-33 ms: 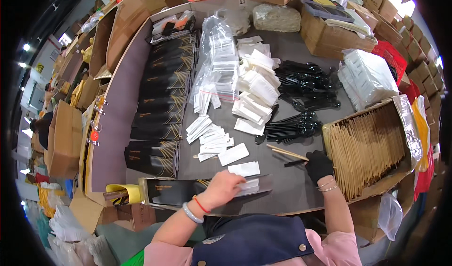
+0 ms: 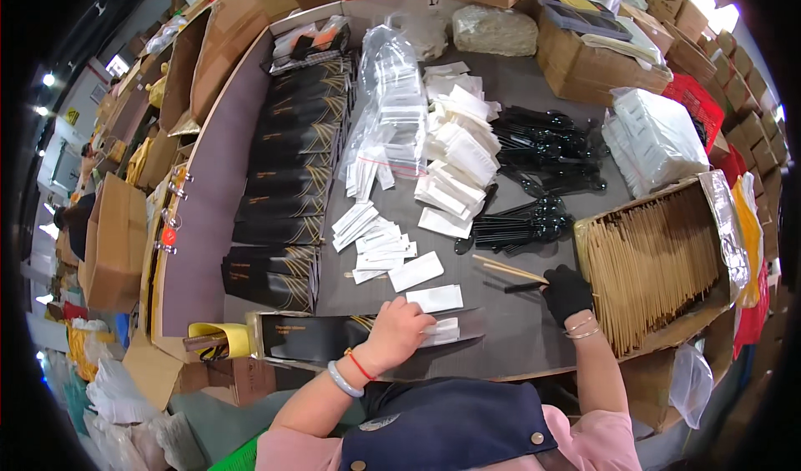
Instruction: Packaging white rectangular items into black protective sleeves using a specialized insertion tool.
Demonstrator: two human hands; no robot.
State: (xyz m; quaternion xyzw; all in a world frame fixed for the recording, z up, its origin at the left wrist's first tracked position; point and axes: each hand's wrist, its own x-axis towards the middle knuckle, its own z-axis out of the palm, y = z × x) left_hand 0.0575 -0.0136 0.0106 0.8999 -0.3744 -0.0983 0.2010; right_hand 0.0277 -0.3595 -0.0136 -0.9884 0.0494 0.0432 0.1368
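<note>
My left hand (image 2: 395, 334), bare with curled fingers, is closed on a long black sleeve (image 2: 313, 337) with a clear end, lying along the table's near edge. Small white packets (image 2: 445, 331) show in that clear end, by my fingertips. Just beyond lies a flat white packet (image 2: 435, 298). My right hand (image 2: 569, 293), in a black glove, is closed around thin wooden chopsticks (image 2: 509, 268) and a black utensil (image 2: 519, 288), whose ends point left. Its far end is hard to make out. Beside this hand stands a carton of wooden chopsticks (image 2: 651, 262).
Stacked black sleeves (image 2: 279, 187) line the table's left side. White packets (image 2: 459, 158) are heaped mid-table, beside a clear bag (image 2: 392, 104) of packets. Black plastic spoons (image 2: 530, 221) lie to their right. A wrapped white bundle (image 2: 655, 141) stands behind the carton; a yellow-wrapped holder (image 2: 221, 340) sits near left.
</note>
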